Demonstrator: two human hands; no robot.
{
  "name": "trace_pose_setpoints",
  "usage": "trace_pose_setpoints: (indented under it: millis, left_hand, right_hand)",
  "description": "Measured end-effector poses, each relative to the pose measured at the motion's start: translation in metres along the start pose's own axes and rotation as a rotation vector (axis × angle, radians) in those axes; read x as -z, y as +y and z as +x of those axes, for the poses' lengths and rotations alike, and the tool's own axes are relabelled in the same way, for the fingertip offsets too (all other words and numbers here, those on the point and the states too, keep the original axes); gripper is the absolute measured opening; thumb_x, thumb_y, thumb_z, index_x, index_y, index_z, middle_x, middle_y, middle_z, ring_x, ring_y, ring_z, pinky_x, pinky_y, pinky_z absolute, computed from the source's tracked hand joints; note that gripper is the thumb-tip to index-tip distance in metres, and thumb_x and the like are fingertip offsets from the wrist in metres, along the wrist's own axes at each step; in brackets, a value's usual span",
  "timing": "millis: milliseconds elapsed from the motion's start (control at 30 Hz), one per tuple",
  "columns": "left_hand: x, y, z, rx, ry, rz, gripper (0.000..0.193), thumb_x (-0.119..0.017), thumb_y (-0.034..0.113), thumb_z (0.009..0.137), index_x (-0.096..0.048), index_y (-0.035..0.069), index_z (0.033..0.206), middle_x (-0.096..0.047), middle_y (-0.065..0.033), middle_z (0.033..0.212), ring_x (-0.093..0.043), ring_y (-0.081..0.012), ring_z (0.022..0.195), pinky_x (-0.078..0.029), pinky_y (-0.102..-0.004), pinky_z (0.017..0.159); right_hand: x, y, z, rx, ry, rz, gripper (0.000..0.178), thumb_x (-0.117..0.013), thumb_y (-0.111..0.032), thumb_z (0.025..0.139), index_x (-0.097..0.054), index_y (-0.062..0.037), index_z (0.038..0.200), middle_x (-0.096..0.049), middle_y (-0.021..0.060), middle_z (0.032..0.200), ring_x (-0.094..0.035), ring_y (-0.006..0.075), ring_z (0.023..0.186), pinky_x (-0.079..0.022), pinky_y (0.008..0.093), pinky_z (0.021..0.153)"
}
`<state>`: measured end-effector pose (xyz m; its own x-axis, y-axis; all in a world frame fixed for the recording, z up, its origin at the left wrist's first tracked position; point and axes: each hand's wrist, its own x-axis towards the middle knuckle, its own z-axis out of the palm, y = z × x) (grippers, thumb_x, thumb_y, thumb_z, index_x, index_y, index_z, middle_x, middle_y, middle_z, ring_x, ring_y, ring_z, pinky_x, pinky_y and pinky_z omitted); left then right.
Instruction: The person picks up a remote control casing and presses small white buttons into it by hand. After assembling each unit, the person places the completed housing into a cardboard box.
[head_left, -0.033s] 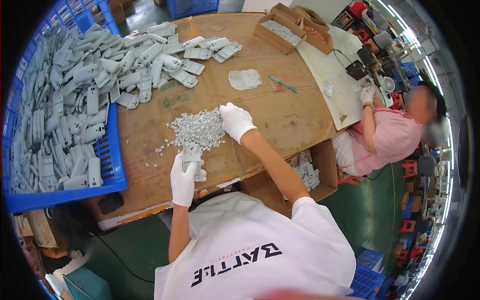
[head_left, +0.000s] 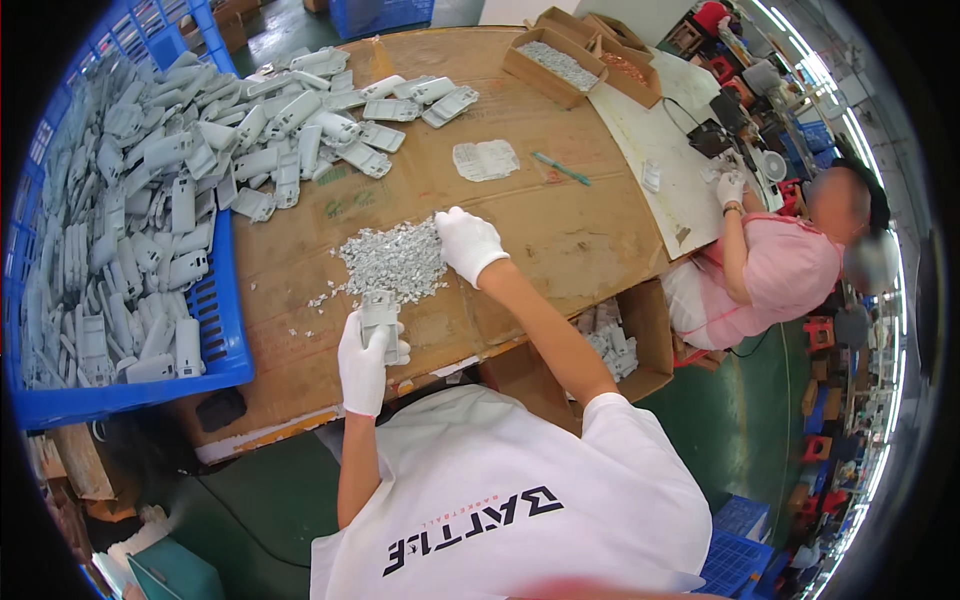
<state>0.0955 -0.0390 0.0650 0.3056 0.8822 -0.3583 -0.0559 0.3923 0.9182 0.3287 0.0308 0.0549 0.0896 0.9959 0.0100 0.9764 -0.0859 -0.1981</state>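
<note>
My left hand (head_left: 361, 372), in a white glove, grips a pale grey plastic housing (head_left: 380, 312) by its sides near the table's front edge. Its hollow inner face is turned up. Just beyond it lies a heap of small silvery metal pieces (head_left: 388, 262) on the brown cardboard table cover. At the heap's right edge is my right hand (head_left: 470, 245), also gloved, with its fingers drawn together over the pieces. Whatever is between those fingertips is too small or too hidden to make out.
A blue crate (head_left: 232, 350) at the left overflows with similar housings (head_left: 300, 110). A paper sheet (head_left: 486, 160), a green pen (head_left: 560, 168) and a cardboard tray of small parts (head_left: 545, 75) lie farther back. An open carton (head_left: 650, 340) stands beside a seated co-worker (head_left: 770, 260).
</note>
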Motion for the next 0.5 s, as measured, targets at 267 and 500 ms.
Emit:
trace_pose_setpoints:
  millis: [267, 500]
  left_hand:
    - [0.001, -0.008, -0.001, -0.108, 0.11, -0.112, 0.029, -0.047, 0.005, 0.097, -0.057, 0.001, 0.124, -0.07, -0.0108, 0.099, -0.068, -0.0155, 0.076, -0.056, -0.0282, 0.065]
    - [-0.008, 0.004, 0.0, -0.189, 0.159, -0.04, 0.045, -0.052, -0.002, 0.087, -0.047, -0.001, 0.132, -0.067, -0.0156, 0.111, -0.072, -0.0235, 0.091, -0.059, -0.0341, 0.077]
  right_hand:
    - [0.001, 0.022, -0.006, 0.079, 0.283, -0.015, 0.01, -0.056, -0.01, 0.082, -0.06, -0.0031, 0.088, -0.058, 0.0153, 0.092, -0.058, 0.0302, 0.094, -0.054, 0.0402, 0.083]
    - [0.022, -0.022, -0.035, 0.247, 0.508, 0.532, 0.013, -0.065, -0.004, 0.085, -0.063, -0.0066, 0.098, -0.063, 0.0116, 0.093, -0.065, 0.0301, 0.085, -0.053, 0.0409, 0.073]
